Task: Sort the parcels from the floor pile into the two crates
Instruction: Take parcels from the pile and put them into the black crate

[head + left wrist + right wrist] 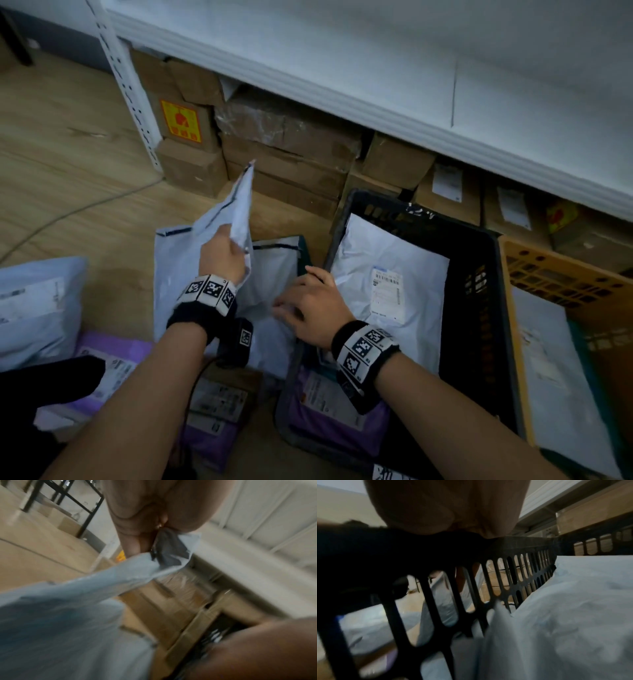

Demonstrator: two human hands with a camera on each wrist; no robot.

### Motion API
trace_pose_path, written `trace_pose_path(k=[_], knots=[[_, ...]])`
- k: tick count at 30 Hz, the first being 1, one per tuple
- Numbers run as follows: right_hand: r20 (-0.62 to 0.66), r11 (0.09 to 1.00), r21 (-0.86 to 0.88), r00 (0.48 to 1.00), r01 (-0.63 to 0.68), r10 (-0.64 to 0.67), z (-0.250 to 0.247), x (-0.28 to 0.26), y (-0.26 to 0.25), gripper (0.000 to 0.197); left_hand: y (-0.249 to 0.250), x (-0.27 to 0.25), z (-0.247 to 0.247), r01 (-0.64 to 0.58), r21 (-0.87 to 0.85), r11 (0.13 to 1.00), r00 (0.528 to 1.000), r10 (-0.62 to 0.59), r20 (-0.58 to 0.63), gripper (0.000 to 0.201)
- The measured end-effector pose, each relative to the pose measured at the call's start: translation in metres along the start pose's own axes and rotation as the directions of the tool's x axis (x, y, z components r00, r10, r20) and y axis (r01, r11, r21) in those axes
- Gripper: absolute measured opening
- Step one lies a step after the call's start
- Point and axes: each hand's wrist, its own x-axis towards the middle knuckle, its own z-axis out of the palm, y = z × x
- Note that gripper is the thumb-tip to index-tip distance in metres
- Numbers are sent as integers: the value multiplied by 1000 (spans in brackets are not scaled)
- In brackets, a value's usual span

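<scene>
My left hand (222,253) pinches the corner of a large pale mailer (236,205) and holds that corner raised above the floor pile. In the left wrist view the fingers (132,540) clamp the mailer (85,588) at its dark sealed flap. My right hand (308,301) reaches over the left rim of the black crate (476,284), its fingers lying on the same pale parcel; their tips are blurred. In the black crate lies a white labelled parcel (387,260), which the right wrist view (565,608) shows beside the slotted crate wall (505,568). The orange crate (561,274) holds another white parcel (555,370).
Purple parcels (329,404) (113,349) and a white one (34,308) lie on the wooden floor near me. Stacked cardboard boxes (284,147) fill the space under a white shelf (376,68) behind the crates. A cable (85,205) runs across the floor at left.
</scene>
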Motion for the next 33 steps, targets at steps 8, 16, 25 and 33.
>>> trace_pose_path(k=[8,16,25,33], knots=[[68,202,953,811,-225,581,-118,-11,12,72,138,-61,-131,-174,-907,383,938,344,-35,23],[-117,64,993,779,99,616,-172,-74,21,45,111,-95,-132,-65,-816,574,931,330,157,43],[-174,164,982,747,88,641,-164,-125,20,44,106,-105,-99,-118,-666,736,946,288,151,31],[-162,143,986,735,89,658,-165,-144,22,42,108,-104,-89,-119,-604,788,943,280,180,22]])
